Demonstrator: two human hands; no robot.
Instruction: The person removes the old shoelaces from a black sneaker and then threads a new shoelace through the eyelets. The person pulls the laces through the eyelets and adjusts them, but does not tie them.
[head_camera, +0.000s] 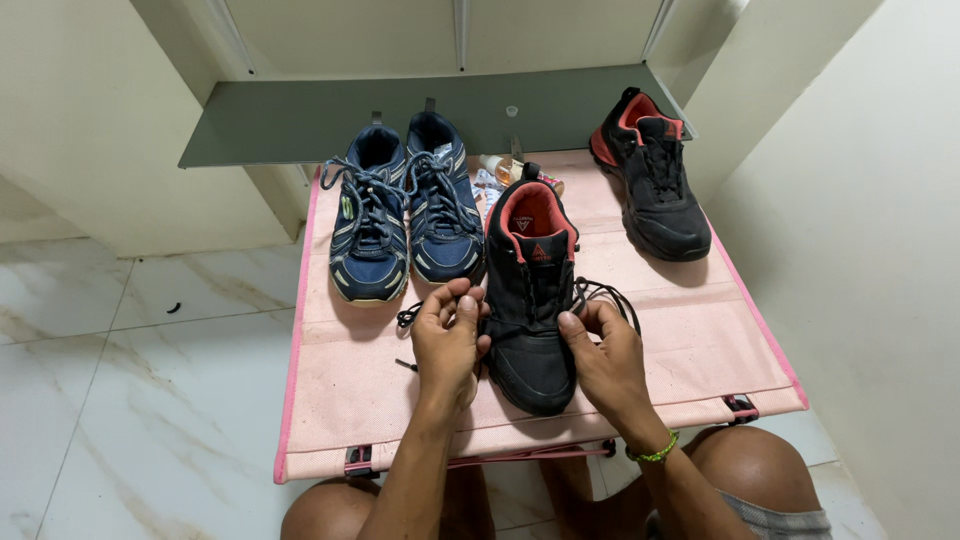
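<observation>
While laced: hands (530, 345) on black shoe (530, 300).

Black shoe with red lining, laces loose, held at mid-counter.

The black shoe (530, 300) lies sole down on the pink counter (700, 340), toe toward the person, heel and red collar pointing away. Its tongue stands up, showing the red inside. The black laces (600, 293) are undone, looping out on both sides of the shoe. The left hand (447, 345) and right hand (605, 355) pinch the laces beside the eyelets, touching the shoe's upper.
</observation>
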